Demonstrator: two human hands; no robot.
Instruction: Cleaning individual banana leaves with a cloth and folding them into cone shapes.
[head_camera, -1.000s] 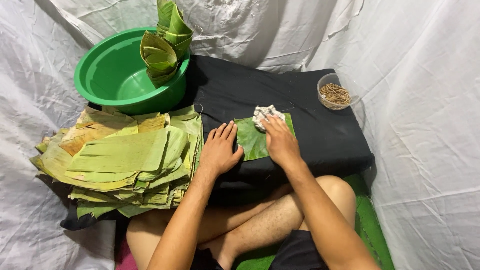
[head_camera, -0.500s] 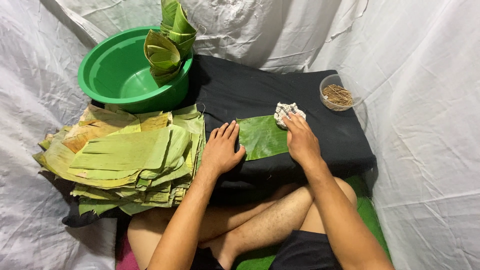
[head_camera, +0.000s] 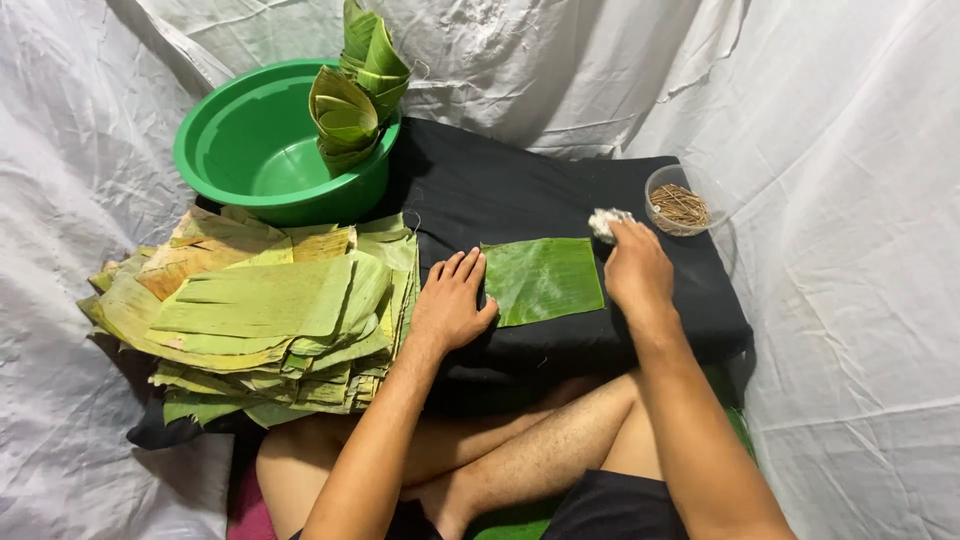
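The right hand (head_camera: 637, 268), gripping a white cloth wad (head_camera: 607, 222), has swept off the banana leaf piece (head_camera: 543, 279) at frame centre toward its upper-right corner; the open left hand (head_camera: 452, 303) pins its left edge.

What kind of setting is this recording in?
Probably a makeshift floor workspace for preparing leaf wrappers: white sheeting draped all round, a stack of cut banana leaves, a green basin holding folded leaf cones.

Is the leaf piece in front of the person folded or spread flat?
Spread flat: the leaf piece lies open on the black cloth, its left edge under the left hand.
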